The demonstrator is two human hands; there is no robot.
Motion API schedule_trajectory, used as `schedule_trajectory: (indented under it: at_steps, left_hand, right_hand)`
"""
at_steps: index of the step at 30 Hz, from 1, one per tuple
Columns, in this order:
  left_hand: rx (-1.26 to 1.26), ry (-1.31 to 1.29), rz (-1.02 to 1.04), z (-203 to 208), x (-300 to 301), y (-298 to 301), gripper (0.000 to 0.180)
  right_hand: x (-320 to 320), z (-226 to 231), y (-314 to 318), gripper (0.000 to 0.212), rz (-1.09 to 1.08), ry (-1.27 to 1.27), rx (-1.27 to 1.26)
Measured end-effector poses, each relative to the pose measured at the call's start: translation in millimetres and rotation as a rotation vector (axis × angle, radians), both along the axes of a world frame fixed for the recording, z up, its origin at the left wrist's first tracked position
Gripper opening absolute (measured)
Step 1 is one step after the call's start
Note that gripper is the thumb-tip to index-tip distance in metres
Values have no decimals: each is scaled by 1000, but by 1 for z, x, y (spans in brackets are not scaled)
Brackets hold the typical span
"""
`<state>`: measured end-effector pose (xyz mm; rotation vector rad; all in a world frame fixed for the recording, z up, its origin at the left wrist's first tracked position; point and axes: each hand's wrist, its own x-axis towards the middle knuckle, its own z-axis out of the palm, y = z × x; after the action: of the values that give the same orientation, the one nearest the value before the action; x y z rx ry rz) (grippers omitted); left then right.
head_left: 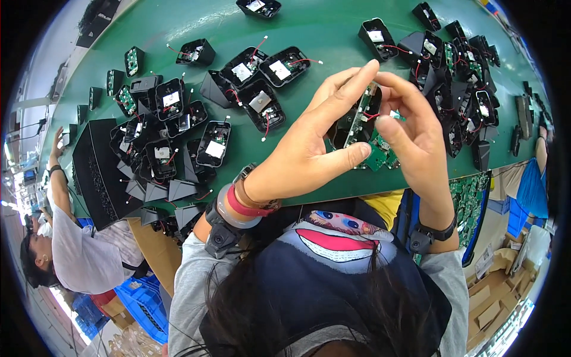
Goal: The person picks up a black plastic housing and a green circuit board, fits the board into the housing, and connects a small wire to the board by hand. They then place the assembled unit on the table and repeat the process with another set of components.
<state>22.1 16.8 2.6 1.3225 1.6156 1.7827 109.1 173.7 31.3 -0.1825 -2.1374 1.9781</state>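
Note:
My left hand (318, 134) is curved around a black plastic housing (340, 130), its fingers over the far side and its thumb at the near side. A narrow green circuit board (360, 118) stands tilted at the housing's opening. From the board a short red wire (372, 116) runs toward my right thumb. My right hand (416, 131) is curled close by, thumb and fingers bent toward the board; what its fingertips grip is hidden. Under both hands, loose green circuit boards (382, 153) lie on the green table (309, 27).
Open black housings with red wires (215, 143) pile up on the left, beside a large black box (101, 172). More housings (458, 89) crowd the right. A tray of circuit boards (470, 205) sits by my right forearm. Another person (89, 250) works at far left.

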Motion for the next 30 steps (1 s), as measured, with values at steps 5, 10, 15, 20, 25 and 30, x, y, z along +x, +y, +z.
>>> schedule_trajectory:
  at_steps: [5,10,15,20,25,30]
  left_hand:
    - [14,-116,-24,3,3,-2,89]
    - [-52,-113,31,-1,2,-2,95]
    - [-85,-49,65,-3,3,1,93]
    - [-63,-5,109,-9,3,3,85]
    - [-41,-97,121,-7,5,3,77]
    - [50,-643,110,-2,7,3,59]
  right_hand:
    - [-3,-4,0,39,-66,200,414]
    - [4,0,0,31,-12,191,359]
    - [-1,0,-6,21,-36,69,46]
    - [-18,2,-12,23,-86,-86,175]
    - [-24,-1,-5,26,-184,-75,682]
    - [-27,-17,-8,44,29,-155,11]
